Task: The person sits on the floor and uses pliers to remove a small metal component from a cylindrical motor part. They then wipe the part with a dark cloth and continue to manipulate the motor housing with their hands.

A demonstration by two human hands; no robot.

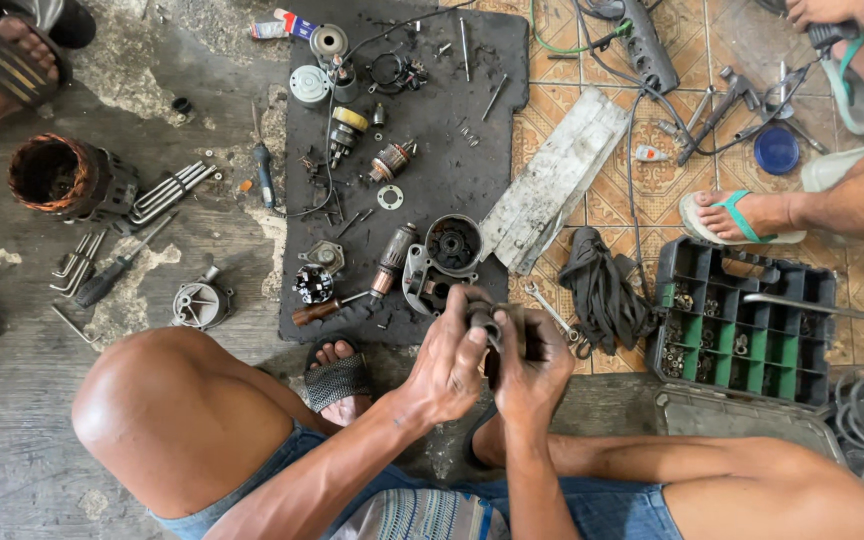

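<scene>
Both hands on a small motor part

Your left hand and right hand are clamped together around a dark metal part, probably a small housing, held just below the black mat on the floor.

From my feed, the small part my left hand and right hand clasp looks like dull, greasy metal. At twelve o'clock lies a matt black rubber mat; at nine, rough stained concrete floor; at three, a glossy plastic organiser.
</scene>
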